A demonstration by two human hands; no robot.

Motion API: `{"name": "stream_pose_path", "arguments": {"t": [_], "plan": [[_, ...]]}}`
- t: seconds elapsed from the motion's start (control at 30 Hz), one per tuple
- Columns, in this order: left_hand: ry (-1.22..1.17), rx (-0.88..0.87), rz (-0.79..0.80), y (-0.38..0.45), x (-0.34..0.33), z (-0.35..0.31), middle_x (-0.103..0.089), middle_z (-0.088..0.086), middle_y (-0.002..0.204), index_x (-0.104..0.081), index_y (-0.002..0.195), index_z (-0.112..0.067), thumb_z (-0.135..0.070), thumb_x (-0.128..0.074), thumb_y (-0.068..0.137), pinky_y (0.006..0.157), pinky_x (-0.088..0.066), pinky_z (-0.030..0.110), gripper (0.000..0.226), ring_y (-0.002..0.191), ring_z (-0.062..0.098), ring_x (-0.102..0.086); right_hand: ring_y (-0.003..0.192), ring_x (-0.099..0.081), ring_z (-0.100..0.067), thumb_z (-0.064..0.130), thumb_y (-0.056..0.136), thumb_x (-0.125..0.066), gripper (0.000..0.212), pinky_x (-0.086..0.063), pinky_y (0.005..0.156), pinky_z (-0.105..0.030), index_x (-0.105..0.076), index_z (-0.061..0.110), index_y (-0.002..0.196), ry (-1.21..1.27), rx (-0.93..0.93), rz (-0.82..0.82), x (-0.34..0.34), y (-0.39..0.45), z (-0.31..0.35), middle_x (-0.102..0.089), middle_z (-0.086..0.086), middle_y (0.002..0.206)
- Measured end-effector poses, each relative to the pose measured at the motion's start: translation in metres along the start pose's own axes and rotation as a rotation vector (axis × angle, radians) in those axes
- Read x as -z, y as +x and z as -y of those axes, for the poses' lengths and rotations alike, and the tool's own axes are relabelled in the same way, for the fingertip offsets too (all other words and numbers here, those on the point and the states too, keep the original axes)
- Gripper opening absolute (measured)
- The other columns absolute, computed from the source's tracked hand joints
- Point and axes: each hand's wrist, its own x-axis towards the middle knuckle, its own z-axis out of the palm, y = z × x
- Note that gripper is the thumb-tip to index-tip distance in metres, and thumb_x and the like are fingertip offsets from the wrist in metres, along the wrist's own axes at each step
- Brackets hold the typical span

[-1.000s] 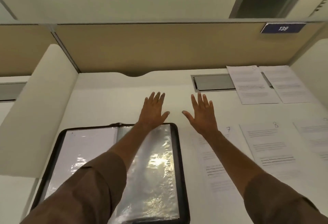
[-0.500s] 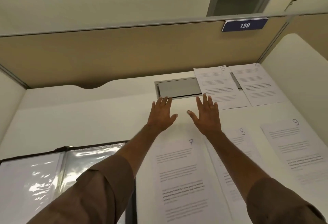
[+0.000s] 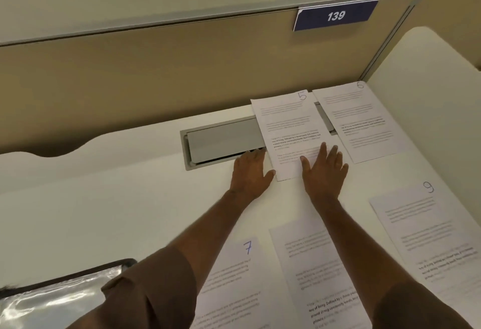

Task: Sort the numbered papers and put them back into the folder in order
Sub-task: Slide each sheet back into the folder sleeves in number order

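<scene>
Both hands lay flat, fingers straight — the right hand (image 3: 322, 172) on sheet 5 (image 3: 289, 130), the left hand (image 3: 251, 172) just beside its edge — gripping nothing.

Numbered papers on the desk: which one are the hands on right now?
The paper marked 5, at the back over the grey desk hatch. The right hand lies flat on its lower part; the left hand is at its left edge. The others lie untouched.
</scene>
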Motion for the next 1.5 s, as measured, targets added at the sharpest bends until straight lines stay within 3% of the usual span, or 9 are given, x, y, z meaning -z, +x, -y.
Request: {"name": "stream_pose_path", "arguments": {"t": [0.17, 0.33, 0.47, 0.6, 0.83, 0.97, 1.1, 1.27, 1.5], "plan": [[-0.114, 0.113, -0.142, 0.038, -0.011, -0.019, -0.066, 0.007, 0.128, -0.048, 0.146, -0.016, -0.041, -0.060, 0.096, 0.104, -0.039, 0.043, 0.057, 0.117, 0.029, -0.057, 0.140, -0.040, -0.042, 0.059, 0.099, -0.044, 0.079, -0.034, 0.114, -0.057, -0.026, 0.008, 0.157, 0.051, -0.074, -0.030, -0.005, 0.024, -0.015, -0.038, -0.024, 0.155], [-0.291, 0.265, -0.246, 0.059, -0.019, -0.025, -0.073, -0.001, 0.109, -0.055, 0.138, -0.020, -0.032, -0.073, 0.091, 0.101, -0.042, 0.043, 0.052, 0.105, 0.024, -0.064, 0.130, -0.049, -0.041, 0.044, 0.092, -0.067, 0.077, -0.041, 0.106, -0.053, -0.034, 0.009, 0.152, 0.136, -0.059, -0.091, 0.001, 0.028, -0.017, -0.051, -0.022, 0.141], [-0.361, 0.327, -0.261, 0.065, -0.027, -0.026, -0.074, -0.006, 0.093, -0.057, 0.134, -0.025, -0.029, -0.082, 0.083, 0.098, -0.047, 0.043, 0.057, 0.094, 0.021, -0.068, 0.132, -0.051, -0.036, 0.013, 0.088, -0.075, 0.073, -0.042, 0.109, -0.048, -0.039, 0.011, 0.151, 0.531, -0.098, -0.090, 0.014, 0.030, -0.008, -0.054, -0.015, 0.144], [-0.412, 0.341, -0.275, 0.060, -0.028, -0.027, -0.071, -0.004, 0.090, -0.057, 0.137, -0.026, -0.021, -0.079, 0.086, 0.089, -0.058, 0.042, 0.056, 0.087, 0.017, -0.067, 0.116, -0.061, -0.028, -0.002, 0.082, -0.078, 0.070, -0.054, 0.099, -0.044, -0.049, 0.013, 0.144, 0.947, -0.258, -0.074, 0.029, 0.023, 0.005, -0.061, -0.010, 0.134], [-0.775, 0.297, -0.351, 0.010, -0.003, -0.019, -0.064, -0.011, 0.101, -0.053, 0.136, -0.026, -0.019, -0.072, 0.090, 0.081, -0.057, 0.025, 0.050, 0.097, 0.009, -0.063, 0.106, -0.068, -0.026, -0.002, 0.079, -0.080, 0.054, -0.061, 0.088, -0.038, -0.059, 0.012, 0.127, 1.283, -0.287, -0.015, 0.048, -0.014, 0.015, -0.069, -0.007, 0.120], [-0.991, 0.357, -0.404, -0.029, 0.028, -0.013, -0.067, -0.013, 0.103, -0.058, 0.132, -0.016, -0.011, -0.069, 0.093, 0.077, -0.057, 0.019, 0.041, 0.087, 0.003, -0.067, 0.105, -0.069, -0.028, -0.002, 0.079, -0.080, 0.047, -0.061, 0.086, -0.042, -0.062, 0.017, 0.119, 1.406, -0.253, 0.048, 0.063, -0.056, 0.021, -0.071, -0.006, 0.116], [-1.070, 0.334, -0.459, -0.075, 0.059, -0.008, -0.073, -0.011, 0.101, -0.068, 0.111, -0.014, -0.008, -0.068, 0.095, 0.080, -0.057, 0.021, 0.017, 0.089, -0.001, -0.071, 0.103, -0.070, -0.027, -0.003, 0.080, -0.079, 0.044, -0.061, 0.086, -0.045, -0.063, 0.019, 0.115, 1.477, -0.256, 0.151, 0.078, -0.105, 0.031, -0.073, -0.002, 0.113], [-1.085, 0.333, -0.515, -0.138, 0.097, 0.006, -0.076, -0.006, 0.101, -0.072, 0.108, -0.011, -0.010, -0.067, 0.096, 0.077, -0.060, 0.025, 0.013, 0.091, 0.013, -0.074, 0.106, -0.070, -0.024, -0.003, 0.083, -0.076, 0.054, -0.061, 0.085, -0.044, -0.058, 0.014, 0.130, 1.495, -0.260, 0.274, 0.096, -0.159, 0.040, -0.072, -0.002, 0.117], [-1.139, 0.355, -0.498, -0.236, 0.141, 0.037, -0.079, -0.003, 0.091, -0.075, 0.089, -0.023, -0.015, -0.071, 0.094, 0.082, -0.062, 0.040, 0.010, 0.089, 0.023, -0.076, 0.098, -0.068, -0.016, 0.021, 0.089, -0.076, 0.037, -0.052, 0.078, -0.032, -0.066, 0.022, 0.124, 1.397, -0.280, 0.317, 0.121, -0.225, 0.049, -0.073, 0.004, 0.102]]}}
